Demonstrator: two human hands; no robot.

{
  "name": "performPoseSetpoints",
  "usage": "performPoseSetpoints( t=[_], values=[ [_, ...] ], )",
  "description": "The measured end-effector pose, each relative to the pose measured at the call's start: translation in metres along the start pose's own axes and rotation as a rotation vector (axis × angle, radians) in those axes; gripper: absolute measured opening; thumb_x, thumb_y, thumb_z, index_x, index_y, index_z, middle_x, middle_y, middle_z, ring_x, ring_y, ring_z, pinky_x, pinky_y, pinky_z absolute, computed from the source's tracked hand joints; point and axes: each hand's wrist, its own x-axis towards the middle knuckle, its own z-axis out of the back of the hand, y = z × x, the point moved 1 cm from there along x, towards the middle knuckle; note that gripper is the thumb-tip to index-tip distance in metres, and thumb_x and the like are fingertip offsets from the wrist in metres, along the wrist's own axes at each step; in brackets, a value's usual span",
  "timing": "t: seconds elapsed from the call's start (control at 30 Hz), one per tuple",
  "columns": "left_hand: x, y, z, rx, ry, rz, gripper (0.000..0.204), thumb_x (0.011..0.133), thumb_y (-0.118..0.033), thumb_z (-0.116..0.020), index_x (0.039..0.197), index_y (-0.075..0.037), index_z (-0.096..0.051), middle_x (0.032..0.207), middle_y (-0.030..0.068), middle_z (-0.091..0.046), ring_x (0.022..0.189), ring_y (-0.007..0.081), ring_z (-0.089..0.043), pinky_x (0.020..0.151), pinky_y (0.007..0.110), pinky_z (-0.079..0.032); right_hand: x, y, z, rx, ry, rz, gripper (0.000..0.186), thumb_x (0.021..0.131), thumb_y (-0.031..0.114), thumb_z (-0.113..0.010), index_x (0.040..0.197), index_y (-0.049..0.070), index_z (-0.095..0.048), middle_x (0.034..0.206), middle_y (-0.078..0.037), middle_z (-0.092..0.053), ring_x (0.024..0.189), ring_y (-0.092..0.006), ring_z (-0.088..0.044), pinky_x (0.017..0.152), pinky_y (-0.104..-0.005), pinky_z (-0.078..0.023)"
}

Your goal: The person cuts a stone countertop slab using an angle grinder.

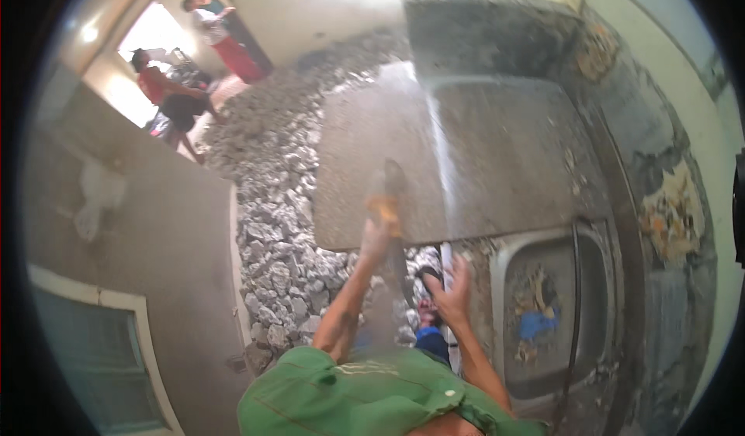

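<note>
My left hand [376, 234] grips a long tool [388, 184] with an orange part and a dark metal end, blurred over a grey, dusty stone slab [365, 126]. My right hand [452, 288] is open just below the slab’s near edge, fingers apart, beside a narrow white strip [446, 256]. A pale streak runs across the slab from back to front. My sandalled foot shows behind my right hand, among broken rubble [272, 265].
A steel sink [582, 312] with debris and blue scrap lies at right, beside broken wall edging [667, 211]. A dark upright block [489, 32] stands behind the slab. Three people [155, 87] are near a bright opening at upper left. A grey wall with a window [93, 343] is at left.
</note>
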Motion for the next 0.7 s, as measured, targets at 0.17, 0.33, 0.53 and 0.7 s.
performPoseSetpoints(
  t=[0.17, 0.33, 0.53, 0.7],
  values=[
    [0.053, -0.043, -0.033, -0.031, 0.04, -0.096, 0.048, 0.084, -0.033, -0.062, 0.113, 0.002, -0.048, 0.09, 0.0089, -0.059, 0.075, 0.0154, -0.06, 0.06, 0.031, -0.049, 0.085, 0.045, -0.052, -0.233, 0.148, 0.134, 0.109, 0.061, 0.018, -0.08, 0.141, -0.003, -0.01, 0.13, -0.025, -0.026, 0.122, -0.0383, -0.034, 0.102, -0.0462, -0.037],
    [0.103, -0.068, -0.067, 0.043, 0.036, -0.005, 0.054, 0.081, -0.035, -0.063, 0.114, 0.005, -0.047, 0.086, 0.0129, -0.059, 0.074, 0.0189, -0.061, 0.062, 0.033, -0.05, 0.15, 0.037, -0.07, -0.132, 0.131, 0.115, 0.111, 0.059, 0.012, -0.078, 0.14, -0.004, -0.005, 0.126, -0.026, -0.024, 0.123, -0.0435, -0.029, 0.104, -0.0488, -0.032],
    [0.131, -0.077, -0.098, 0.352, -0.093, -0.093, 0.061, 0.079, -0.04, -0.063, 0.112, 0.009, -0.049, 0.094, 0.0241, -0.063, 0.082, 0.0292, -0.065, 0.07, 0.04, -0.05, 0.195, 0.014, -0.074, -0.198, 0.039, 0.161, 0.117, 0.055, 0.014, -0.085, 0.139, -0.006, -0.007, 0.13, -0.029, -0.024, 0.124, -0.0455, -0.028, 0.101, -0.0492, -0.035],
    [0.152, -0.083, -0.112, 0.4, -0.16, -0.072, 0.057, 0.079, -0.042, -0.062, 0.109, 0.006, -0.056, 0.095, 0.0228, -0.065, 0.09, 0.0316, -0.064, 0.078, 0.04, -0.048, 0.223, 0.006, -0.072, -0.247, 0.069, 0.041, 0.115, 0.058, 0.022, -0.086, 0.137, -0.01, -0.009, 0.131, -0.031, -0.025, 0.121, -0.0467, -0.034, 0.098, -0.0473, -0.039]
  ],
)
